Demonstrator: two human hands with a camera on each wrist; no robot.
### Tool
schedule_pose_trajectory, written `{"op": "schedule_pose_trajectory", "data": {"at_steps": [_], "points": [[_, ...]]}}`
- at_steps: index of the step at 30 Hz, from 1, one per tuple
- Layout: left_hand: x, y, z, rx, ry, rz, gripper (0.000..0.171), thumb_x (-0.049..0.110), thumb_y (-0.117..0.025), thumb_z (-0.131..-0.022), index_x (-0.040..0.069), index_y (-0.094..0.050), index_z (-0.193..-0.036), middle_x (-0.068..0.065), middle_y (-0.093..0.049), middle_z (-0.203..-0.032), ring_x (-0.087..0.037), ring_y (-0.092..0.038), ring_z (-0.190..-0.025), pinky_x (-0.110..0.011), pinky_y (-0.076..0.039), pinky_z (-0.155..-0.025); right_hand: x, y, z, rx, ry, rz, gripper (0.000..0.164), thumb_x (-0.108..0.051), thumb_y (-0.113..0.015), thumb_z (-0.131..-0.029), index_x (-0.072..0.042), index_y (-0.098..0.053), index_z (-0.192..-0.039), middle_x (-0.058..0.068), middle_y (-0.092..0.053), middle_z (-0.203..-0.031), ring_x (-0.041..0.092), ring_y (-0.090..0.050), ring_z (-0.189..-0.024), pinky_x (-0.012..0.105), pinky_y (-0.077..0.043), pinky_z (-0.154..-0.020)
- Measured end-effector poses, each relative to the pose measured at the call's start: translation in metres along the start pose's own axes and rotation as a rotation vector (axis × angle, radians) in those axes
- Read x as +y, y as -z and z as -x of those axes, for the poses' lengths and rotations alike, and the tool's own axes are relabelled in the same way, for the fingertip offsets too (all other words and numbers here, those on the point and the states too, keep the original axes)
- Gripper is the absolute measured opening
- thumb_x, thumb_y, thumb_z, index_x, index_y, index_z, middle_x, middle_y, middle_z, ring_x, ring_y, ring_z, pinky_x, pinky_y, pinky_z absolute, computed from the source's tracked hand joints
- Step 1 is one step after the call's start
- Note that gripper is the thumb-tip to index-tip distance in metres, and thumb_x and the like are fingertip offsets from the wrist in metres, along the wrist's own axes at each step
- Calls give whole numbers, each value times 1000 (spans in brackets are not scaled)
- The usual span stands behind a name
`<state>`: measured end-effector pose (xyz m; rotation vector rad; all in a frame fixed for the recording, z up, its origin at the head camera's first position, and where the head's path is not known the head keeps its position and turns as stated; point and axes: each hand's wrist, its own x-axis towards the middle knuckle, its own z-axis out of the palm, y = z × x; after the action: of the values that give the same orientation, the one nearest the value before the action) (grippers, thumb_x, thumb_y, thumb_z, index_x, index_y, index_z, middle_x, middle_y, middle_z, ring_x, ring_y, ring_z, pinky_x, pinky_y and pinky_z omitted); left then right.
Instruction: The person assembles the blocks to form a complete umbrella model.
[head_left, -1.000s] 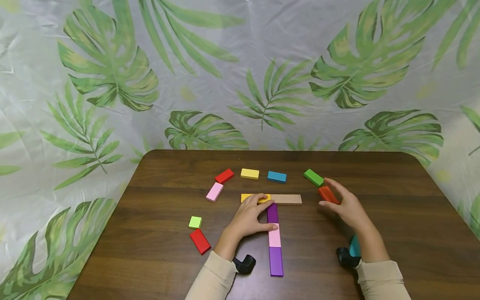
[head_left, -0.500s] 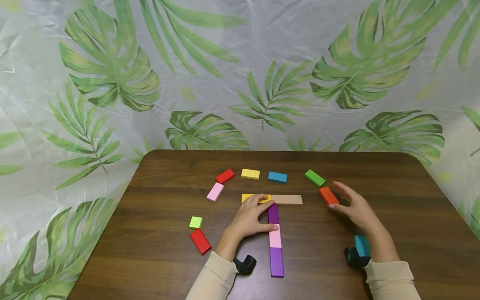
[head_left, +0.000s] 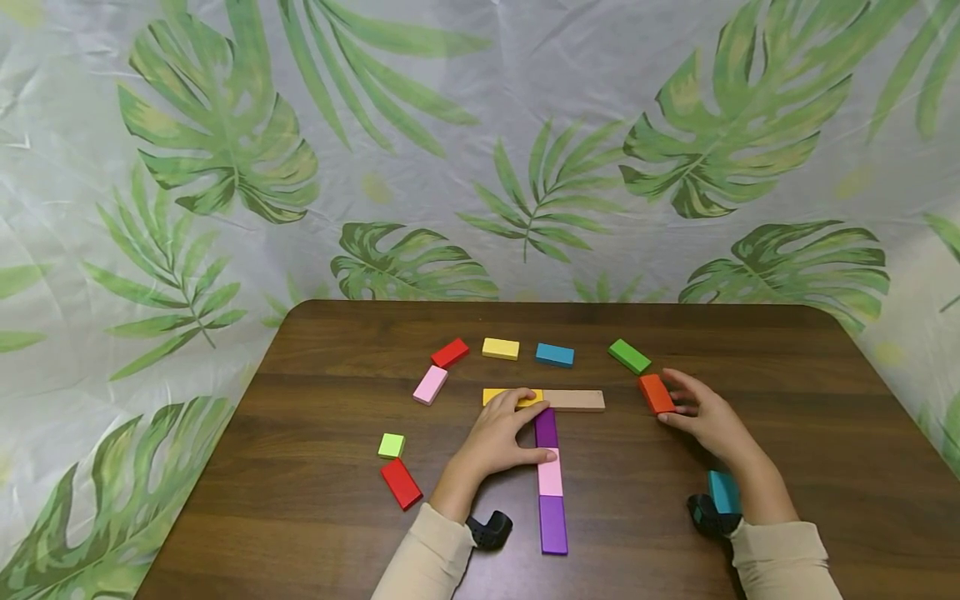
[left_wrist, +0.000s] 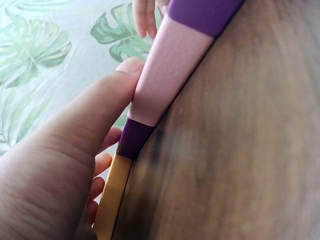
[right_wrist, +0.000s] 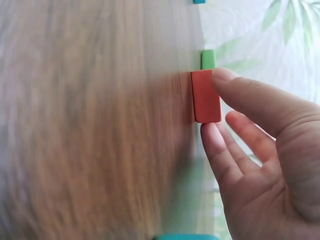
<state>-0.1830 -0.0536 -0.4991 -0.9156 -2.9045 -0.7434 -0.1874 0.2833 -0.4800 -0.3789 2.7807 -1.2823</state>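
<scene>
In the head view, my left hand (head_left: 497,442) spreads over a T of flat blocks. Its fingers rest on the orange-yellow block (head_left: 492,395) and by the dark purple block (head_left: 546,428), and its thumb touches the light pink block (head_left: 550,473). A tan block (head_left: 573,400) and a violet block (head_left: 553,525) extend the T. Right of this, my right hand (head_left: 711,425) has thumb and fingertips on the near end and right side of an orange-red block (head_left: 656,394). The right wrist view shows this orange-red block (right_wrist: 206,96) between thumb and finger.
Loose blocks arc around the T: green (head_left: 629,356), blue (head_left: 554,355), yellow (head_left: 501,348), red (head_left: 450,352), pink (head_left: 431,385), lime (head_left: 392,445) and another red (head_left: 401,484). A teal block (head_left: 724,492) lies beside my right wrist. The wooden table (head_left: 300,533) meets a leaf-patterned cloth (head_left: 562,83) behind.
My right hand first drew back to the right, then its fingers closed in on the orange-red block, which turned slightly. My left hand has stayed in place.
</scene>
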Motion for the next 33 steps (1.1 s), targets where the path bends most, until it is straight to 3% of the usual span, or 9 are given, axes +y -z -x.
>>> {"op": "schedule_pose_trajectory", "data": {"at_steps": [4,8,11,15,26,33], "points": [[-1,-1,0,4,-3,-4,72,60,-62,-72,26,-46,-133,2,-36,-134,-16,-25,-126,-40,-19,-103,2,-2,-1,6,22,9,70,-13,-68,-80,0,-30,-138,26,-32,-135,40,-46,-104,50,-43,-81],[-1,-1,0,11,-8,-5,72,61,-61,-72,26,-46,-133,3,-36,-134,-16,-25,-126,-40,-20,-103,4,-4,-3,20,35,-2,72,-11,-69,-79,1,-30,-137,26,-32,-132,34,-50,-95,37,-47,-74],[-2,-2,0,14,-11,-8,72,62,-61,-72,26,-46,-133,4,-37,-133,-16,-25,-126,-40,-20,-103,4,-4,-5,5,17,-9,73,-11,-69,-79,2,-28,-138,26,-32,-130,32,-50,-92,28,-48,-68],[-2,-3,0,14,-17,-16,72,62,-60,-72,26,-46,-133,6,-37,-133,-16,-26,-125,-40,-21,-103,3,-3,-6,-31,-17,-4,74,-15,-68,-80,4,-25,-138,28,-31,-130,33,-49,-93,25,-47,-66],[-3,-2,0,21,-56,-49,74,62,-59,-73,23,-45,-134,8,-38,-136,-21,-28,-125,-42,-20,-102,-1,-5,-9,-36,-70,51,71,-20,-69,-79,8,-32,-133,23,-41,-113,28,-50,-88,29,-45,-68],[-3,-2,0,25,-64,-52,73,61,-60,-73,22,-45,-133,7,-39,-135,-18,-28,-125,-40,-19,-103,-2,-8,-7,-8,-57,70,68,-23,-70,-79,7,-37,-130,26,-37,-121,36,-47,-99,45,-44,-79]]}}
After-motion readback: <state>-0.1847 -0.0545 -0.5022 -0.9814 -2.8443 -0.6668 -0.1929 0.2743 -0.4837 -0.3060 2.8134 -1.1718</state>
